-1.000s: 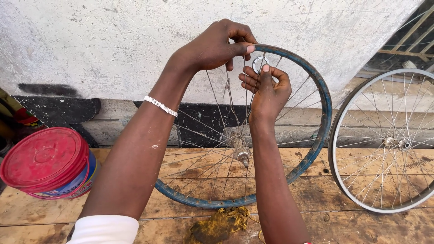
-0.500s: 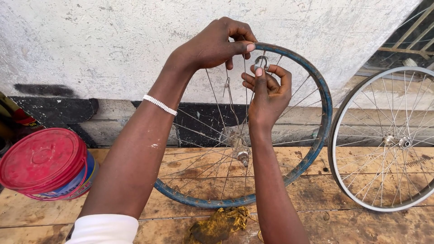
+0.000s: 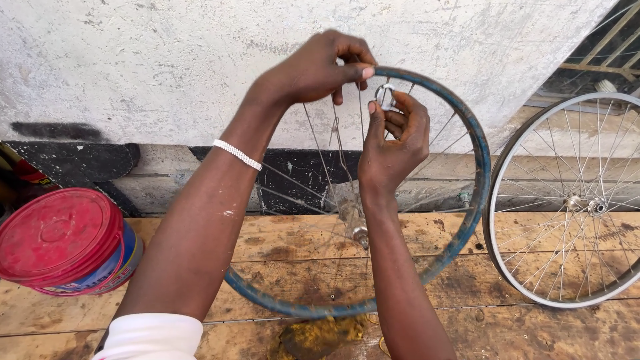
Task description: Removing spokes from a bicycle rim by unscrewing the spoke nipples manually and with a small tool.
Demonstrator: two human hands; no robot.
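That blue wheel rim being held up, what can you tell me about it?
The blue wheel rim is a bare metal hoop without a tyre, its paint worn and scuffed. Thin wire spokes run to a small hub at its centre. It stands upright on the wooden planks before a white wall. The left hand grips its top edge; the right hand holds a small round tool at a spoke.

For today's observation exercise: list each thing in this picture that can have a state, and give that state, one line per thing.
blue wheel rim: upright on the planks, bare of tyre
left hand: gripping the rim's top
right hand: pinching a small metal tool at the spokes
silver wheel: upright, apart, untouched
red-lidded bucket: tilted, lid on
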